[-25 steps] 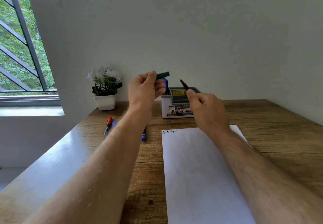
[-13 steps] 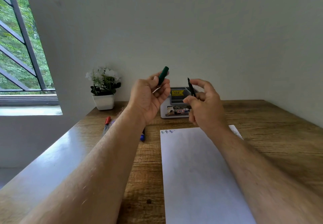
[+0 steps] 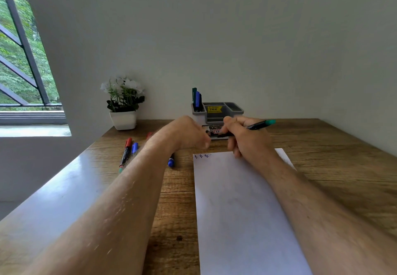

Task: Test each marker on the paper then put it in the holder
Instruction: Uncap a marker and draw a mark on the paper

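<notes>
My right hand (image 3: 247, 139) grips a black marker (image 3: 258, 124) with a teal end pointing right. It hovers just above the top edge of the white paper (image 3: 236, 199), which bears three small blue marks (image 3: 202, 156) at its top left corner. My left hand (image 3: 187, 134) is lowered to the left of the right one with its fingers curled under; the green cap it held is hidden inside. The grey and white holder (image 3: 233, 108) stands behind both hands, with green and blue markers (image 3: 196, 99) upright in its left slot.
Loose markers lie on the wooden table left of the paper: a red-capped one (image 3: 126, 152), a blue one (image 3: 135, 147), and a blue-capped one (image 3: 171, 161) beside my left wrist. A white potted plant (image 3: 123, 105) stands at the back left, near the wall.
Both hands have dropped from in front of the holder toward the paper's top edge. The marker has swung from upright to nearly level. The green cap is no longer visible.
</notes>
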